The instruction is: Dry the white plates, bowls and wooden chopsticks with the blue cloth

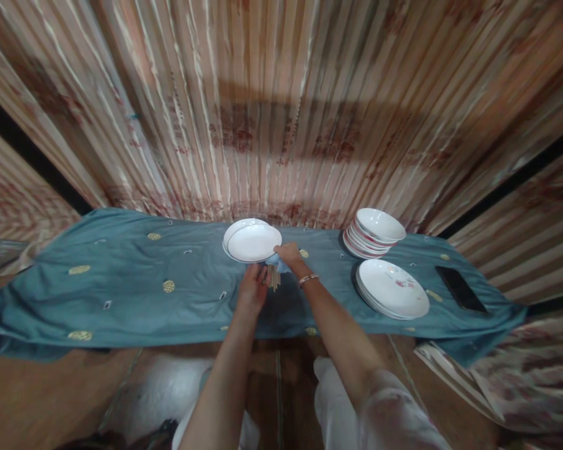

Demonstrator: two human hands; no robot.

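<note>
A white plate (257,242) with a thin dark rim is tilted toward me near the middle of the table. Behind its left side shows the edge of a second white plate (231,232). My left hand (254,285) is at the near edge, its fingers curled at the rim and partly hidden. On the right edge, my right hand (289,254) grips the rim with the thumb on top. Light blue cloth (281,265) shows just under that hand. Several thin wooden sticks, like chopsticks (274,279), lie between the two hands, partly covered.
A stack of white bowls with red bands (374,234) stands at the back right. In front of it are stacked white plates with a floral pattern (394,289). A black phone (460,289) lies farther right. The table has a teal cloth (136,281); curtains hang behind.
</note>
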